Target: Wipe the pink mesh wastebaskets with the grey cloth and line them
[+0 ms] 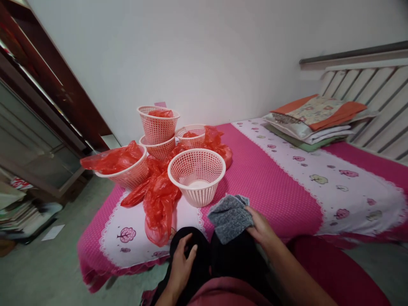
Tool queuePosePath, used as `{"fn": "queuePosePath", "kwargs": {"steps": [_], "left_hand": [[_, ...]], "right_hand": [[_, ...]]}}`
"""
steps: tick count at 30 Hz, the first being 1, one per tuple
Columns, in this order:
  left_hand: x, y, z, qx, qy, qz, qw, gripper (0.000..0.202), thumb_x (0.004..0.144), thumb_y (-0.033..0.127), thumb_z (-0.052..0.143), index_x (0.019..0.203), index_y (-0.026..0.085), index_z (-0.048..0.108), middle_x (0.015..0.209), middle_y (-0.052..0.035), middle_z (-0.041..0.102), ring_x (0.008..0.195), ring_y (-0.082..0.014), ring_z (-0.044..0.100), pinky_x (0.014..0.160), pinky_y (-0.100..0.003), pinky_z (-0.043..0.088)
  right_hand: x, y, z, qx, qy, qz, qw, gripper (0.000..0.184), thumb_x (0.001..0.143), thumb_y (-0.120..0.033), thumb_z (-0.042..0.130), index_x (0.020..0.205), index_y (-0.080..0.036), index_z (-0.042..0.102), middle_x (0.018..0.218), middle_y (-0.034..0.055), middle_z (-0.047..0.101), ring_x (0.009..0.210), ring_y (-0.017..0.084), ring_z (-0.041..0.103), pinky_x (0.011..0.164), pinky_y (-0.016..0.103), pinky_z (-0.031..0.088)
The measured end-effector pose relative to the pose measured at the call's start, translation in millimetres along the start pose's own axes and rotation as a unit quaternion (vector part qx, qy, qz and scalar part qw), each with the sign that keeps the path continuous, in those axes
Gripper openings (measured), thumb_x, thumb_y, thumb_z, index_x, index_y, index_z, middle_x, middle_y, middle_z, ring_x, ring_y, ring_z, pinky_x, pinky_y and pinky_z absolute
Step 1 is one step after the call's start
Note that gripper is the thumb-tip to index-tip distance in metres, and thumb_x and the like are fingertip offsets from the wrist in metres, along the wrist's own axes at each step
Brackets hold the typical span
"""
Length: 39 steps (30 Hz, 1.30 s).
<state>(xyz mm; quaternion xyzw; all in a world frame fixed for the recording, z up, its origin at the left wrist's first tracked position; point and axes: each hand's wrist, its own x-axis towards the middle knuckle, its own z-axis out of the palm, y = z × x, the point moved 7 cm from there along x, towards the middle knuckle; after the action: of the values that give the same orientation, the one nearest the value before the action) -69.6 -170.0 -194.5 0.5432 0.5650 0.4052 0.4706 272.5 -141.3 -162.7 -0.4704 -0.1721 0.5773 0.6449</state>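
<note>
My right hand (262, 228) grips a grey cloth (230, 217) at its right edge, holding it over my black-clad lap at the bed's near edge. My left hand (181, 263) rests flat on my left knee with fingers spread, holding nothing. Just beyond the cloth stands an empty pink mesh basket (196, 175) on the bed. Red plastic bags (159, 199) lie crumpled to its left.
Several more pink baskets (158, 123) with red bags stand behind and to the left on the pink bedspread (274, 187). Folded bedding (314, 121) is stacked at the headboard on the right. A dark wooden cabinet (41, 110) and stacked papers (19, 212) are at left.
</note>
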Motion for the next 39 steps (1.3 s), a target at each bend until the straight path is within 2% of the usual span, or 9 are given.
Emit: {"fn": "queuePosePath", "kwargs": {"steps": [4, 7, 11, 16, 22, 25, 30, 35, 39], "left_hand": [[-10, 42, 54.9, -0.285, -0.168, -0.166, 0.929, 0.068, 0.086, 0.062, 0.08, 0.14, 0.023, 0.066, 0.145, -0.0179, 0.07, 0.136, -0.0394, 0.066, 0.107, -0.056, 0.056], [-7, 74, 58.2, -0.383, -0.163, -0.179, 0.891, 0.049, 0.081, 0.043, 0.089, 0.121, 0.019, 0.075, 0.125, -0.0148, 0.08, 0.122, -0.0358, 0.074, 0.107, -0.049, 0.058], [6, 107, 34.0, -0.354, -0.098, -0.107, 0.924, 0.04, 0.071, 0.03, 0.092, 0.107, 0.017, 0.08, 0.112, -0.0116, 0.084, 0.119, -0.0349, 0.075, 0.109, -0.046, 0.056], [15, 140, 16.5, -0.288, -0.117, -0.021, 0.95, 0.029, 0.08, 0.03, 0.082, 0.107, 0.02, 0.083, 0.119, -0.0102, 0.083, 0.126, -0.034, 0.071, 0.11, -0.046, 0.053], [17, 138, -4.8, -0.382, -0.078, -0.023, 0.92, 0.024, 0.074, 0.035, 0.09, 0.092, 0.02, 0.082, 0.135, -0.0124, 0.077, 0.138, -0.0364, 0.063, 0.118, -0.05, 0.048], [10, 134, -14.9, -0.433, -0.121, -0.031, 0.892, 0.018, 0.076, 0.032, 0.088, 0.086, 0.019, 0.08, 0.148, -0.0123, 0.07, 0.147, -0.039, 0.055, 0.123, -0.053, 0.042], [5, 129, -24.1, -0.464, -0.232, -0.058, 0.853, 0.045, 0.085, 0.05, 0.078, 0.116, 0.018, 0.083, 0.156, -0.0184, 0.062, 0.152, -0.0431, 0.047, 0.117, -0.056, 0.047], [15, 119, 10.4, -0.33, -0.274, -0.076, 0.9, 0.055, 0.095, 0.052, 0.074, 0.14, 0.021, 0.073, 0.153, -0.0187, 0.064, 0.142, -0.0367, 0.058, 0.112, -0.05, 0.049], [14, 123, 52.0, -0.349, -0.309, -0.061, 0.883, 0.058, 0.08, 0.047, 0.091, 0.128, 0.016, 0.077, 0.137, -0.0177, 0.074, 0.139, -0.0371, 0.062, 0.121, -0.048, 0.043]], "right_hand": [[-39, 10, 30, -0.042, -0.076, 0.032, 0.996, 0.033, 0.073, -0.054, 0.081, 0.081, -0.023, 0.077, 0.076, 0.0067, 0.078, 0.083, 0.03, 0.076, 0.082, 0.042, 0.059], [-54, 9, 47, -0.081, -0.147, 0.021, 0.986, 0.028, 0.073, -0.052, 0.081, 0.079, -0.025, 0.077, 0.079, 0.0056, 0.08, 0.09, 0.032, 0.075, 0.089, 0.045, 0.058], [-66, -3, 64, -0.105, -0.216, 0.007, 0.971, 0.019, 0.07, -0.042, 0.087, 0.077, -0.026, 0.08, 0.089, 0.0054, 0.082, 0.102, 0.033, 0.074, 0.099, 0.047, 0.055], [-73, -10, 87, -0.077, -0.235, -0.019, 0.969, 0.032, 0.08, -0.043, 0.085, 0.106, -0.026, 0.084, 0.104, 0.0084, 0.084, 0.12, 0.035, 0.072, 0.111, 0.054, 0.052], [-62, -7, 78, 0.097, -0.118, 0.005, 0.988, 0.046, 0.083, -0.059, 0.08, 0.117, -0.027, 0.081, 0.123, 0.0085, 0.082, 0.136, 0.035, 0.066, 0.117, 0.053, 0.052], [-57, -8, 68, 0.158, -0.086, 0.032, 0.983, 0.04, 0.093, -0.06, 0.071, 0.112, -0.026, 0.081, 0.128, 0.0078, 0.081, 0.138, 0.031, 0.065, 0.117, 0.052, 0.054], [-61, -16, 69, 0.168, -0.121, 0.064, 0.976, 0.034, 0.094, -0.052, 0.074, 0.113, -0.024, 0.08, 0.124, 0.0092, 0.082, 0.135, 0.031, 0.068, 0.114, 0.053, 0.055], [-79, -30, 100, 0.089, -0.205, 0.06, 0.973, 0.044, 0.088, -0.055, 0.082, 0.116, -0.021, 0.079, 0.111, 0.0111, 0.084, 0.124, 0.034, 0.074, 0.11, 0.053, 0.056], [-95, -54, 117, -0.031, -0.242, 0.0, 0.97, 0.049, 0.086, -0.061, 0.084, 0.11, -0.018, 0.081, 0.1, 0.0107, 0.084, 0.114, 0.034, 0.076, 0.107, 0.05, 0.056]]}}
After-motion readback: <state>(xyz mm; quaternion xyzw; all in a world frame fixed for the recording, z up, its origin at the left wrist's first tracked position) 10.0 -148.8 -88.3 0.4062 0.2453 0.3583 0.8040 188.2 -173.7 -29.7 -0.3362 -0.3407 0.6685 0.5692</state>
